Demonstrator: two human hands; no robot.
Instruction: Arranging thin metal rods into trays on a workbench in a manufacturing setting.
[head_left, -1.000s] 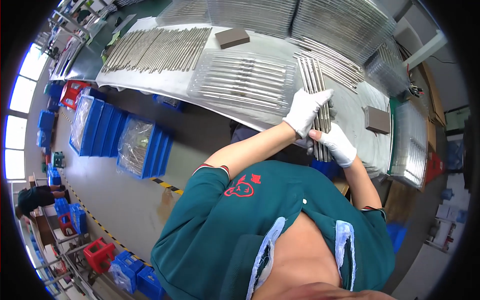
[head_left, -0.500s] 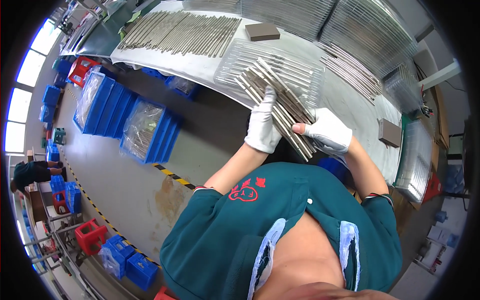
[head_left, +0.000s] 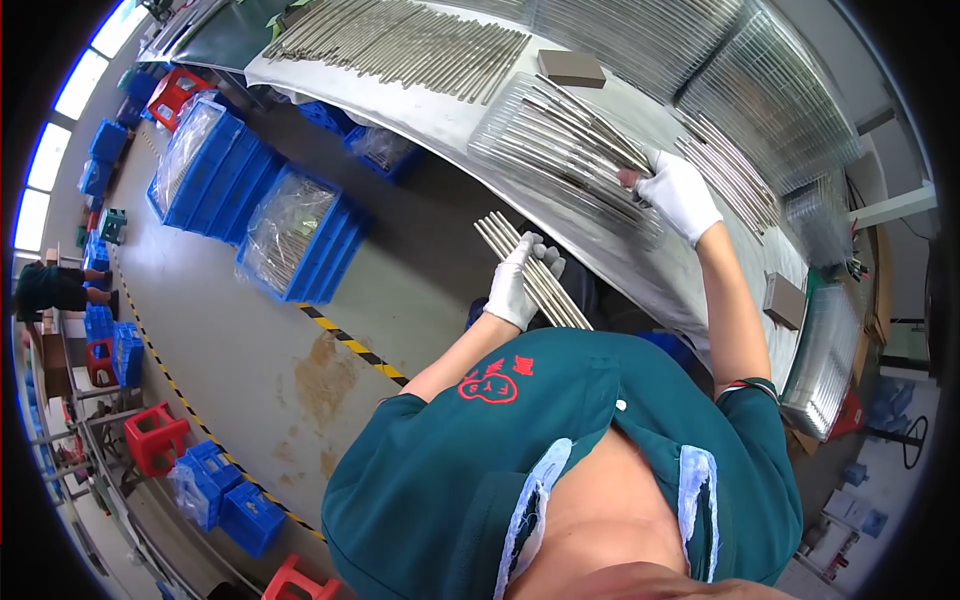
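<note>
My left hand (head_left: 512, 290), in a white glove, is closed round a bundle of slim metal rods (head_left: 497, 233) just in front of my body. The rods slant from upper left to lower right, clear of the table's edge. Farther off to the right, my gloved right hand (head_left: 682, 198) grips the near ends of several more metal rods (head_left: 612, 135). These lie slanted over a clear plastic tray (head_left: 488, 128), which has other rods in it. The thumb tip of that hand is bare.
Many rods (head_left: 400, 45) lie side by side on the white-covered table (head_left: 450, 120). More rods (head_left: 728, 170) lie right of the tray, near stacked clear trays (head_left: 770, 90). Two grey-brown blocks (head_left: 572, 68) (head_left: 784, 300) rest on the table. Blue crates (head_left: 310, 250) stand on the floor at left.
The single bundle before my chest has been divided between my hands. My right hand has moved away over the tray with some rods; my left keeps the others, slightly lower.
</note>
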